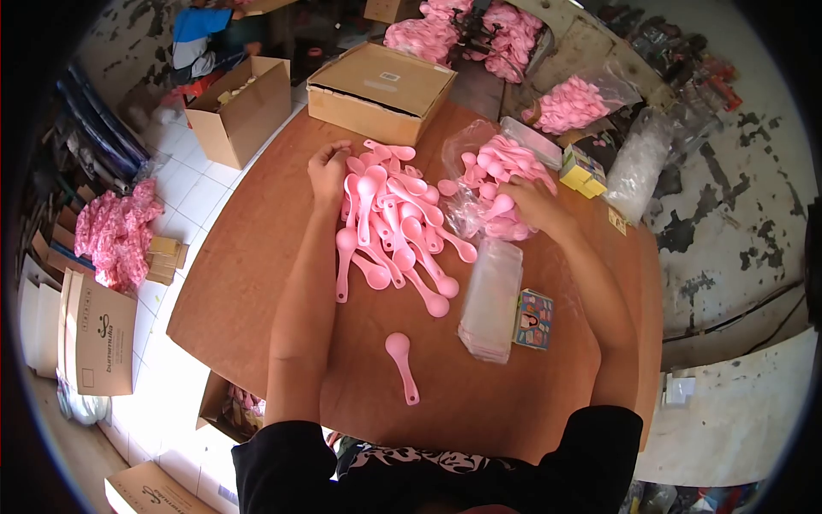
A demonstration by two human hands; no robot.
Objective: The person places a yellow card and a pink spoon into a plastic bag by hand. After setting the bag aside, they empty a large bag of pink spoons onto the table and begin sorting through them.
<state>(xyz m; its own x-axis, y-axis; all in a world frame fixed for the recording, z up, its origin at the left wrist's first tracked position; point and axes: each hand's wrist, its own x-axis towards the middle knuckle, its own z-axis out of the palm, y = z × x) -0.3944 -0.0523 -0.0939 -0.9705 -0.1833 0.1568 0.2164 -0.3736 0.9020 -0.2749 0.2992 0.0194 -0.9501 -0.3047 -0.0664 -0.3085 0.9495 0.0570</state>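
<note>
Pink plastic spoons (390, 218) lie in a loose heap on the brown table (257, 248). At the heap's upper left edge is my left hand (329, 171), its fingers curled; what they hold, if anything, cannot be made out. My right hand (531, 204) reaches to a second pile of pink spoons (505, 163) in an open clear bag, its fingertips partly hidden among them. One single spoon (400, 364) lies apart, nearer my body. A stack of clear plastic sleeves (492, 300) rests right of the heap, beside a small printed box (533, 319).
A closed cardboard box (381, 86) stands at the table's far edge. Yellow boxes (583, 171) and a clear plastic roll (638, 163) are at the right. An open carton (240, 111) stands on the floor near a seated person (205, 43). Pink bagged goods (116, 231) lie at left.
</note>
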